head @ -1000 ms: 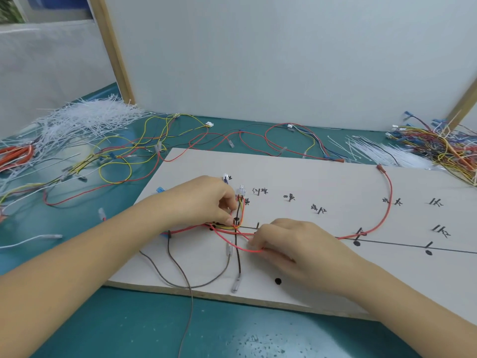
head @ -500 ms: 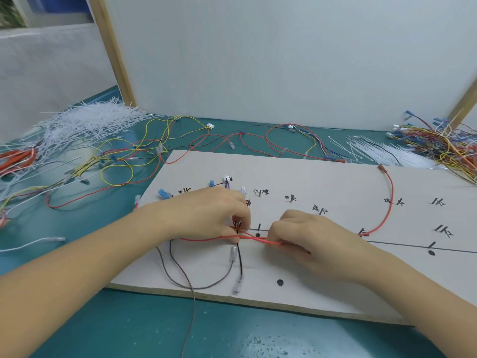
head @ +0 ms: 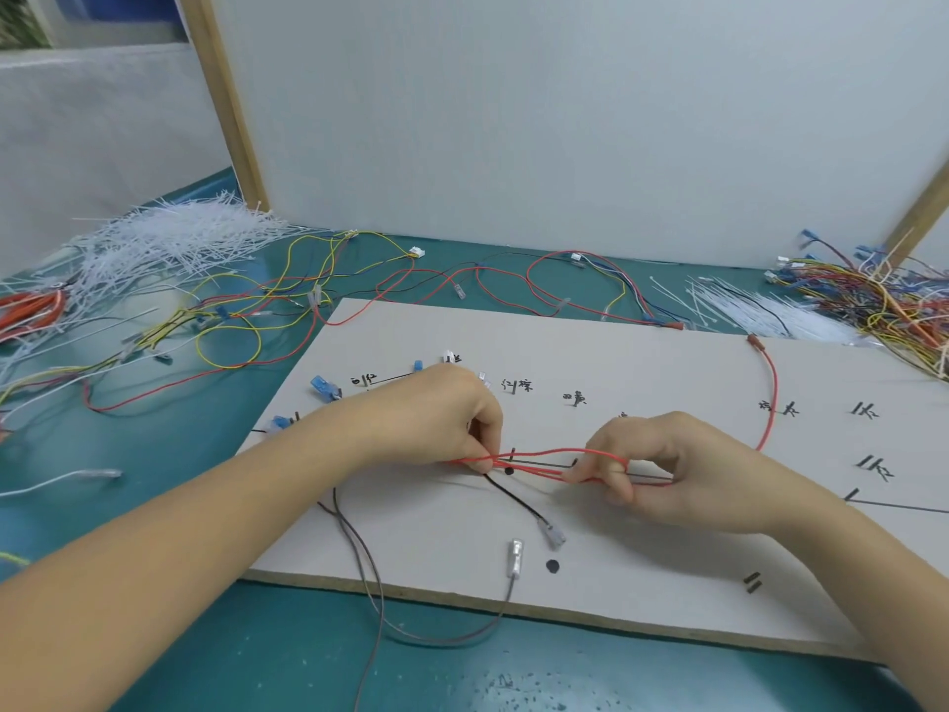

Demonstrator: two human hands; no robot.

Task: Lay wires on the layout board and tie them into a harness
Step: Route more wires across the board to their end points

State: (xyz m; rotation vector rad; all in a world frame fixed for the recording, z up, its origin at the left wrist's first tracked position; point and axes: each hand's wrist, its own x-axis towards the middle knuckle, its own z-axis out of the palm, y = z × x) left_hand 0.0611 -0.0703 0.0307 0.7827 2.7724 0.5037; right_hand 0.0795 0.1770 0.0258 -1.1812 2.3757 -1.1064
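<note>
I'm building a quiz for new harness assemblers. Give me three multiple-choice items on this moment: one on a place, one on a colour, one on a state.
1. Where does the big heap of white plastic cable ties lie?
A. far left on the teal table
B. on the white layout board
C. under the right hand

2. What colour are the wire strands stretched between the two hands?
A. yellow
B. red
C. blue

3. What is the left hand doing?
A. lying flat and open
B. pinching the wires
C. hanging off the table

Answers: 1 A, the heap sits left of the white layout board on the teal table. 2 B, red strands run to the right hand. 3 B, its fingertips close on the bundle.
</note>
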